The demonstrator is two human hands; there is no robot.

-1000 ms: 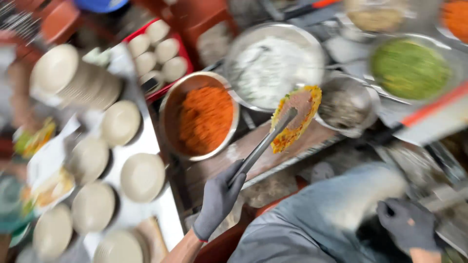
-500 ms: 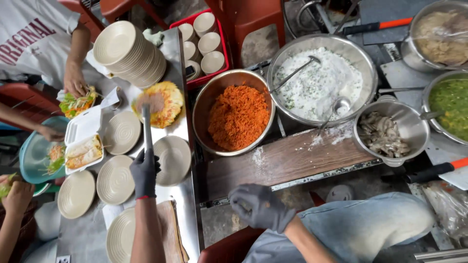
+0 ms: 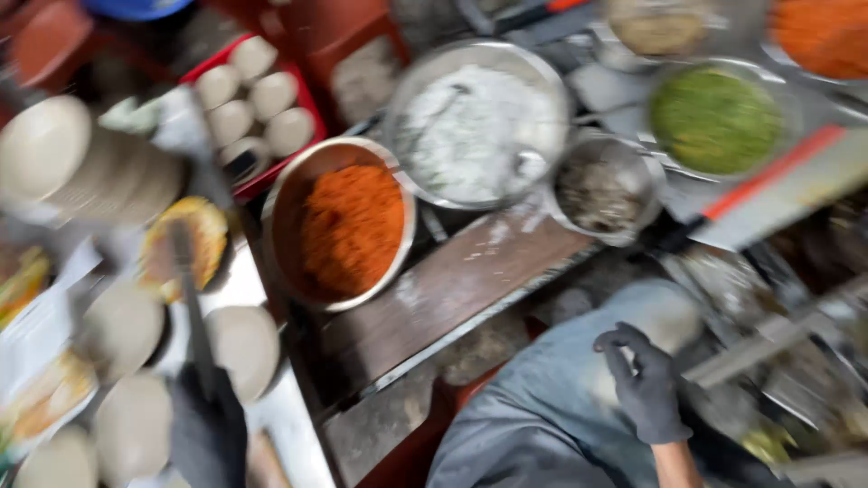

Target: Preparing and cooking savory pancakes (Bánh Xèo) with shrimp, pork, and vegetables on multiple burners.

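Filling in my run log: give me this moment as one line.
left hand: gloved, gripping tongs | tongs tip: at yellow flat food on a plate | right hand: gloved, resting on lap, empty | orange-filled bowl: untouched

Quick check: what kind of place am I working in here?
Probably a street-food stall: big metal pans of orange rice and white food, a stack of plates, and a tray of cups.

Motion-blurred left hand (image 3: 206, 434), cut off below; tongs (image 3: 190, 307) and flatbread (image 3: 185, 244) smeared.
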